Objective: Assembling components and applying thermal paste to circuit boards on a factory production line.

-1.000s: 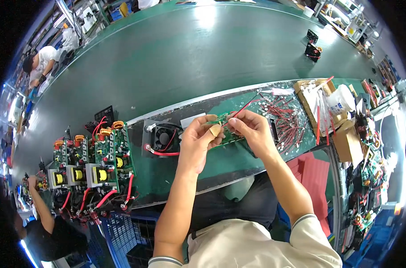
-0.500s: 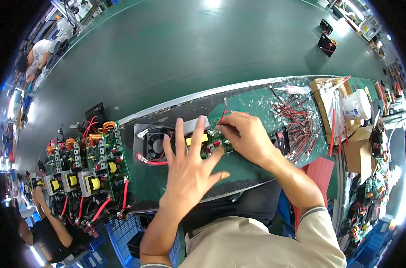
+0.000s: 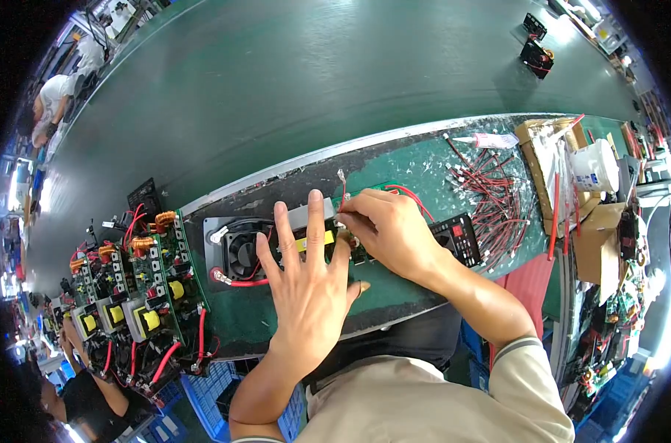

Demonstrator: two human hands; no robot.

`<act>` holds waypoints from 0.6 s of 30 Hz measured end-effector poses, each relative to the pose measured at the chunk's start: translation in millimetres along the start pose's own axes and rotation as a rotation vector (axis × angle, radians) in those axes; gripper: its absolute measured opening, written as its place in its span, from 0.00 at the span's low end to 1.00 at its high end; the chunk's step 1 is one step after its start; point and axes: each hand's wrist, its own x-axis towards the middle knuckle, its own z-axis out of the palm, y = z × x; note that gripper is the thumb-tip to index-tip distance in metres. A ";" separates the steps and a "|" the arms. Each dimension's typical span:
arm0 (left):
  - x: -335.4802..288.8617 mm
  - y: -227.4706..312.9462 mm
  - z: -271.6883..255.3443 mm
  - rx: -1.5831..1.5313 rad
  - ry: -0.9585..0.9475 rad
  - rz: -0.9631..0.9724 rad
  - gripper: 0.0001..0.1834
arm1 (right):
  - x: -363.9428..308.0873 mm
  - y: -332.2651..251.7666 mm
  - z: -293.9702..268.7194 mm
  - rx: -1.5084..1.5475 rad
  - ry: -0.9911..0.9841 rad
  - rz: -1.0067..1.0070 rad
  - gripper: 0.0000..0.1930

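My left hand [image 3: 302, 284] is spread open over a power circuit board assembly, its index fingertip down beside my right fingers. My right hand [image 3: 391, 232] pinches a thin red lead [image 3: 343, 196] at the board; the lead's white plug [image 3: 341, 176] sticks up above the fingertips, and its lower end is hidden. At the assembly's left end is a black fan [image 3: 242, 255] on a grey plate, with a thick red cable [image 3: 247, 283] below it. A yellow-wrapped transformer [image 3: 315, 241] shows between my left fingers. Right of my right hand lies a black panel [image 3: 457, 240], partly behind my forearm.
Several similar boards [image 3: 147, 295] stand in a row at the left. A pile of red and black leads [image 3: 490, 203], a glue tube [image 3: 490, 140], a cardboard box [image 3: 536, 159] and a white tub [image 3: 594, 168] are at the right. A metal rail [image 3: 394, 138] edges the bench. Another person works at lower left.
Both hands and the assembly appear slightly farther left, partly because the view has shifted. More of the black panel shows beside my right hand. The right-hand pinch on the lead remains.
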 end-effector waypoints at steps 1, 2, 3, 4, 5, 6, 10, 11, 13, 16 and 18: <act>0.3 0.1 0.4 -0.002 0.001 0.001 0.31 | -0.7 0.2 -0.5 -0.002 -0.001 0.000 0.05; 0.6 0.0 0.9 0.005 0.004 0.004 0.31 | -1.5 0.5 -0.8 -0.013 -0.004 -0.002 0.05; 0.9 0.0 1.1 0.012 0.007 0.008 0.32 | -2.0 0.9 -1.0 -0.024 -0.006 -0.005 0.06; 0.9 -0.2 1.2 0.012 0.007 0.008 0.32 | -2.3 1.8 -0.1 -0.024 -0.007 -0.005 0.06; 1.0 -0.3 1.1 0.019 0.004 0.009 0.32 | -2.6 2.8 0.9 -0.029 -0.002 -0.021 0.06; 1.2 -0.2 1.1 0.027 0.000 0.010 0.33 | -2.8 3.3 1.3 -0.033 0.004 -0.038 0.06; 3.0 1.4 3.1 0.062 0.008 0.033 0.34 | -3.0 1.0 0.9 -0.031 0.012 -0.051 0.06; 3.3 1.4 3.9 0.067 0.004 0.034 0.35 | -2.7 0.0 0.0 -0.035 0.000 -0.053 0.06; 3.7 2.0 4.2 0.073 -0.001 0.036 0.35 | -2.6 0.0 -0.4 -0.040 -0.011 -0.054 0.06; 4.1 2.9 3.3 0.098 0.000 0.048 0.34 | -2.2 3.0 0.3 -0.018 -0.040 -0.051 0.06; 4.2 3.5 2.1 0.096 -0.010 0.044 0.33 | -1.8 4.7 0.0 -0.020 -0.026 -0.082 0.06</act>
